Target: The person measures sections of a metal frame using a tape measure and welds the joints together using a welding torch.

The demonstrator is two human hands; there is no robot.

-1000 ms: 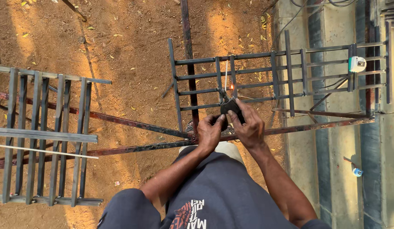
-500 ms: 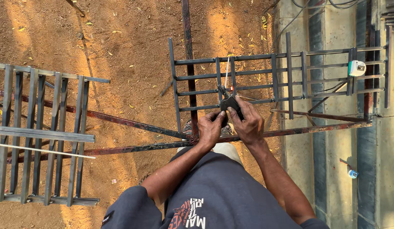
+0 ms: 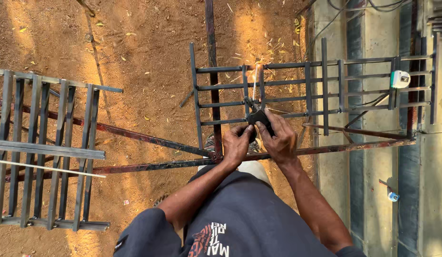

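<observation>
Both hands close around a black welding electrode holder (image 3: pixel 257 117) in front of my body. My left hand (image 3: pixel 236 144) grips its lower part; my right hand (image 3: pixel 279 139) wraps the handle from the right. A thin rod (image 3: pixel 254 83) runs up from the holder to the top rail of a dark metal grille frame (image 3: pixel 320 86), where small sparks show at its tip. The grille lies flat across rusty steel bars (image 3: pixel 354 146) over the dirt ground.
A second barred metal frame (image 3: pixel 45 147) lies at the left on rusty rails. A white and teal tape measure (image 3: pixel 400 79) rests on the grille's right end. A concrete strip (image 3: pixel 382 157) with cables runs along the right, with a small blue object (image 3: pixel 393 196) on it.
The rod's tip has moved up to the grille's top rail, and sparks now show there. Both hands keep the same hold on the holder.
</observation>
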